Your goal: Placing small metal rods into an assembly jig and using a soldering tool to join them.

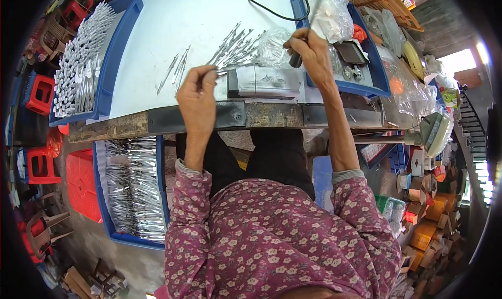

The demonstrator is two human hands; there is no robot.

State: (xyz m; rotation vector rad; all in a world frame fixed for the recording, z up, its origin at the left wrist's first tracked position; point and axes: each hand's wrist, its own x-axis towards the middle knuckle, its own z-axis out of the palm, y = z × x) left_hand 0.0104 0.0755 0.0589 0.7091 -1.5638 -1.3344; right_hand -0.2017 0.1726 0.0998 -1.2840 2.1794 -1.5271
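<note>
Your right hand (309, 50) is wrapped around a dark cylindrical handle (295, 60) above the pale rectangular block (269, 84). Your left thumb and fingers are bunched close at that block's left end; I can't tell whether your left hand (198, 97) pinches anything. The slender metal pieces (230, 49) lie just beyond; best keep the handle steady and clear of them.

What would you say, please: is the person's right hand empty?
No, the right hand grips a dark cylindrical object, its lower end visible.
</note>
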